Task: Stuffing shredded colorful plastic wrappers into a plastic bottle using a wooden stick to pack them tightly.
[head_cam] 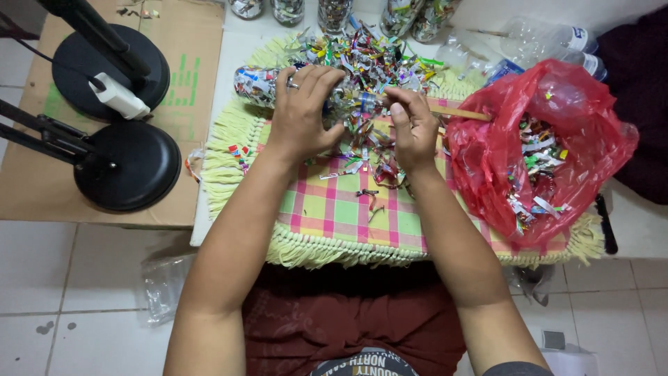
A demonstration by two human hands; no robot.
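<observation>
Left hand (300,111) clasps stuffed bottle (261,85) — right hand (412,129) pinches stick (460,113).

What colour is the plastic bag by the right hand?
Red, translucent plastic bag, with shredded scraps inside; seen from the head view.

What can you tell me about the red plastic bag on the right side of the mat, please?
The red plastic bag is thin, glossy and translucent, crumpled with its mouth open upward. It lies on the right part of the checked, fringed mat. Inside is a loose heap of small colourful foil-like shreds. A wooden stick held in the right hand reaches its left edge. Clear plastic bottles lie just behind it. The left hand is away from it.
</observation>
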